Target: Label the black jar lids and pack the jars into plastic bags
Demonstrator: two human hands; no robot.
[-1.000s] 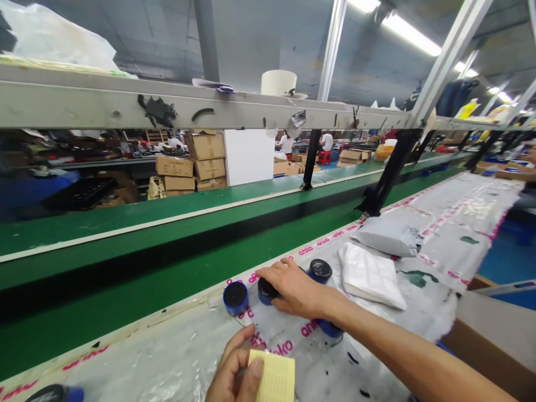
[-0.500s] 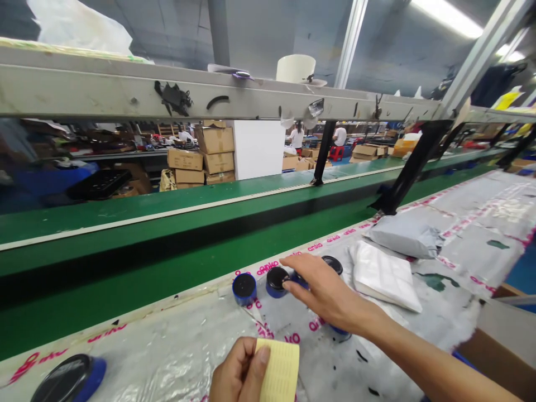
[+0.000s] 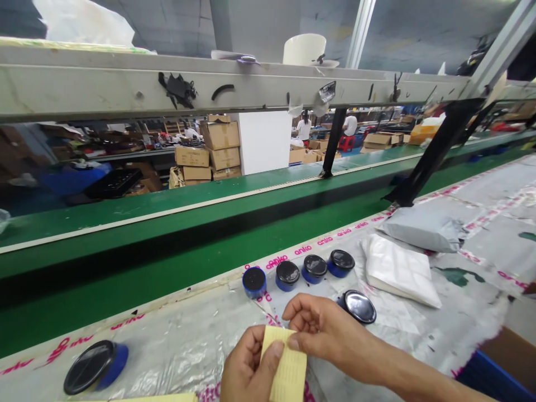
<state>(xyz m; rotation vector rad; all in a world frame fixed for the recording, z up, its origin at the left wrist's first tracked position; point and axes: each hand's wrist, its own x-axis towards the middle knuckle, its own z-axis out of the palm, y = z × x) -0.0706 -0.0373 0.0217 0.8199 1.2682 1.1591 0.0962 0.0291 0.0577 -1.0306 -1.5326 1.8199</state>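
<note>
Seemingly for steadiness, our left hand (image 3: 248, 368) pinches a yellow rectangular paper sheet (image 3: 290, 369); our right hand (image 3: 329, 329) touches its corner, grip unclear.

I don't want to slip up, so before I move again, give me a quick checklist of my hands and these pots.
1. Left hand gripping the yellow sheet, thumb on top: ok.
2. Right hand at the sheet, thumb by its upper right corner: ok.
3. Print on the sheet readable: not ok, too small to make out here.
4. Four row pots with black tops up: ok.
5. Pot by the right wrist free of the hand: cannot tell, the hand partly hides it.
6. Far-left pot standing flat: cannot tell, it looks tilted at this angle.
</note>
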